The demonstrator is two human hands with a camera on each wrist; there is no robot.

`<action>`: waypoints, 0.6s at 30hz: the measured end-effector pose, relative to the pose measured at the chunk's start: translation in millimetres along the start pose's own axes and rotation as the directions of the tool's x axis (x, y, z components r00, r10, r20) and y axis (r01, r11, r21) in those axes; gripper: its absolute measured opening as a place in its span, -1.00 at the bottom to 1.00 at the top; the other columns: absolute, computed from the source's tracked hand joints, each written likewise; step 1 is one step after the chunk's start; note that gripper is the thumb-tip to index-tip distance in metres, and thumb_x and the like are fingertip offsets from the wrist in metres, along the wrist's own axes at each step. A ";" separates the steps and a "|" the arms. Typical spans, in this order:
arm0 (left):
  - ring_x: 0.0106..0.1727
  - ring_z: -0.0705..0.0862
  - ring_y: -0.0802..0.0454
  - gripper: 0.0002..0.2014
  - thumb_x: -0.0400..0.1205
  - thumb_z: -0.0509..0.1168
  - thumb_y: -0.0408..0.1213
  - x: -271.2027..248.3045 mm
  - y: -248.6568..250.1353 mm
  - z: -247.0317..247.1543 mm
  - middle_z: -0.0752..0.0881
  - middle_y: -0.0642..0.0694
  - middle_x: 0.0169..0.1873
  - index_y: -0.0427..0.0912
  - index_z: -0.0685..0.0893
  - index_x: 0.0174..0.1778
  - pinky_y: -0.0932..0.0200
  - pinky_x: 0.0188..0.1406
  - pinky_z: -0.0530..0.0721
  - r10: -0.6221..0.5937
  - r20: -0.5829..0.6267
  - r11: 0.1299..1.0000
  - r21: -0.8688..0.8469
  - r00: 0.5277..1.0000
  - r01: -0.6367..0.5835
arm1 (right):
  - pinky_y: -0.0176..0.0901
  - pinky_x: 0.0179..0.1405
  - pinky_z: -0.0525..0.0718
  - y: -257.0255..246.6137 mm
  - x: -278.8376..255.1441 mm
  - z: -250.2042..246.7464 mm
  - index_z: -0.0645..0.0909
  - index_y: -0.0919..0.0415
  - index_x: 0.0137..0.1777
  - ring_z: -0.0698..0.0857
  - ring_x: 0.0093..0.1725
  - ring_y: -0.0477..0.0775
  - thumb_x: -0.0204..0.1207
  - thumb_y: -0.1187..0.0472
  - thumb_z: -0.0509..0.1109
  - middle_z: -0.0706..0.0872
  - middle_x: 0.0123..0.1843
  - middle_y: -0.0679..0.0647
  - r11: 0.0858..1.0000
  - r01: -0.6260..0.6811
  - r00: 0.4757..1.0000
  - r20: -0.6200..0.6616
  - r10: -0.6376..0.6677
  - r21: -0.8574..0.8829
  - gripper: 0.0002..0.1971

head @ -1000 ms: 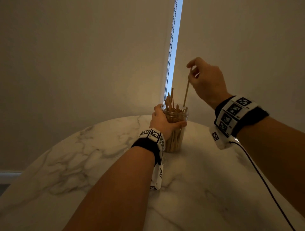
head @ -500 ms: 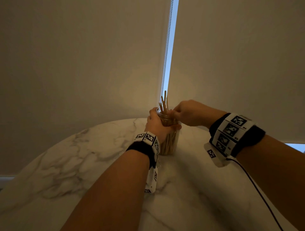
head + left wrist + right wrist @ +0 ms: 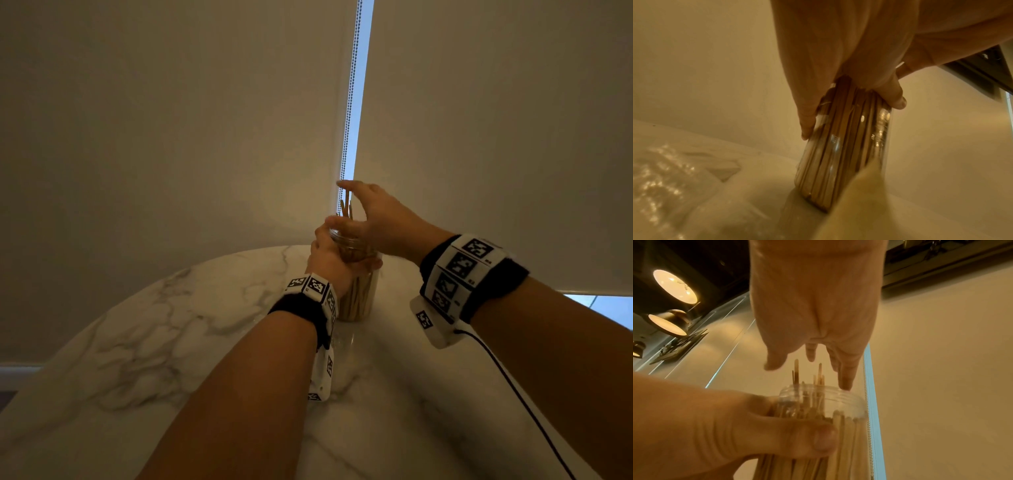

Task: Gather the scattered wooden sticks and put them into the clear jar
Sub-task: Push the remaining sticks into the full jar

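Observation:
A clear jar [image 3: 359, 294] stands upright on the marble table [image 3: 171, 342], packed with wooden sticks [image 3: 346, 205] whose tips poke above the rim. My left hand [image 3: 337, 253] grips the jar just under its threaded neck, thumb across the front. My right hand [image 3: 356, 209] hovers over the mouth with its fingers spread and holds nothing. In the right wrist view the right hand [image 3: 809, 374] hangs above the stick tips [image 3: 796, 371] and the jar rim [image 3: 840, 395]. In the left wrist view the left hand [image 3: 853, 116] wraps the jar [image 3: 842, 154].
The round table's far edge lies just behind the jar, with roller blinds and a bead chain [image 3: 349, 102] beyond. A black cable [image 3: 513, 394] trails from my right wrist band over the table. No loose sticks show on the marble.
My right hand lowered a single stick into the jar, let it go, and now its fingers are spread above the mouth. My left hand has kept its grip on the jar.

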State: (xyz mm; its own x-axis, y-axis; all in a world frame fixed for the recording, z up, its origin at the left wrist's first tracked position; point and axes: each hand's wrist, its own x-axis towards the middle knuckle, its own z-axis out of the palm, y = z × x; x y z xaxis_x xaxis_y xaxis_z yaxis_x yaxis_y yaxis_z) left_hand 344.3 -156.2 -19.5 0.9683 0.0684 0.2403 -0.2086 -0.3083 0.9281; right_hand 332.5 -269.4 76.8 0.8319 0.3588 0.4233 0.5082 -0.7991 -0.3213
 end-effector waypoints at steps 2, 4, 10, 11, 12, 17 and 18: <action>0.38 0.58 -0.10 0.23 -0.04 0.59 0.33 -1.4 0.5 -0.8 0.53 -0.03 0.38 0.16 0.15 0.53 -0.21 0.35 0.64 -0.001 0.006 1.000 0.017 1.000 0.001 | -0.10 0.36 0.58 1.4 5.6 6.2 0.39 -0.11 0.62 0.63 0.32 0.06 0.63 0.02 0.42 0.57 0.48 0.07 0.999 0.040 0.999 0.016 -0.040 0.035 -0.43; 0.41 0.56 -0.12 0.22 0.02 0.63 0.28 -1.0 1.1 -2.0 0.50 -0.07 0.41 0.12 0.14 0.56 -0.22 0.38 0.61 0.009 0.001 0.999 0.040 1.000 -0.009 | -0.02 0.19 0.71 4.3 11.0 9.8 0.64 -0.02 0.39 0.72 0.03 -0.01 0.64 0.18 0.39 0.77 0.15 0.02 0.997 0.060 0.994 -0.094 -0.056 0.049 -0.67; 0.41 0.53 -0.15 0.19 0.16 0.68 0.16 -0.7 -1.9 -1.6 0.48 -0.12 0.43 0.05 0.12 0.61 -0.21 0.42 0.58 0.033 -0.002 0.999 0.038 0.999 -0.033 | -0.04 -0.13 0.67 14.0 10.9 10.7 0.71 0.15 0.10 0.74 -0.13 0.16 0.67 0.21 0.27 0.80 -0.12 0.10 0.973 0.018 0.994 -0.099 -0.042 -0.231 -0.82; 0.41 0.53 -0.15 0.18 0.18 0.68 0.14 -0.6 -2.1 -1.7 0.47 -0.12 0.43 0.04 0.12 0.62 -0.20 0.42 0.58 0.031 -0.002 0.999 0.040 1.000 -0.031 | -0.09 -0.13 0.62 16.5 10.4 9.9 0.75 0.17 0.07 0.73 -0.08 0.13 0.67 0.24 0.26 0.80 -0.08 0.08 0.972 -0.005 0.999 -0.032 -0.002 -0.235 -0.79; 0.42 0.52 -0.15 0.17 0.21 0.69 0.11 0.3 -2.9 -1.5 0.46 -0.13 0.44 0.03 0.11 0.63 -0.18 0.44 0.57 0.030 -0.003 0.999 0.043 1.000 -0.030 | -0.14 -0.11 0.56 17.5 10.5 8.6 0.78 0.18 0.07 0.71 -0.05 0.06 0.67 0.26 0.26 0.80 -0.03 0.06 0.972 -0.021 0.999 0.025 0.028 -0.235 -0.77; 0.45 0.49 -0.12 0.15 0.26 0.69 0.06 0.8 -2.8 -2.1 0.43 -0.12 0.47 0.02 0.09 0.64 -0.10 0.45 0.54 0.038 0.004 0.999 0.036 0.999 -0.038 | -0.23 -0.16 0.51 13.2 15.9 3.9 0.78 0.13 -0.05 0.67 -0.12 -0.01 0.54 0.26 0.48 0.74 -0.11 0.00 0.976 -0.033 0.999 -0.037 0.026 -0.213 -0.93; 0.44 0.49 -0.12 0.16 0.24 0.69 0.07 1.4 -3.0 -1.9 0.44 -0.12 0.46 0.03 0.10 0.64 -0.12 0.45 0.55 0.031 0.007 0.999 0.036 0.999 -0.032 | -0.23 -0.19 0.49 11.6 16.6 5.4 0.78 0.16 -0.10 0.69 -0.13 0.02 0.53 0.26 0.48 0.76 -0.14 0.03 0.968 -0.016 0.998 -0.056 0.002 -0.249 -0.96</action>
State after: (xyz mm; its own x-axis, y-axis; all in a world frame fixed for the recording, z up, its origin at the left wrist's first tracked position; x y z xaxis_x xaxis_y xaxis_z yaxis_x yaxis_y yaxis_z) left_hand 345.9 -153.4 -21.5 0.9622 0.0522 0.2674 -0.2340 -0.3440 0.9093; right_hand 353.4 -270.1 75.5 0.8192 0.3292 0.4697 0.4229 -0.8998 -0.1069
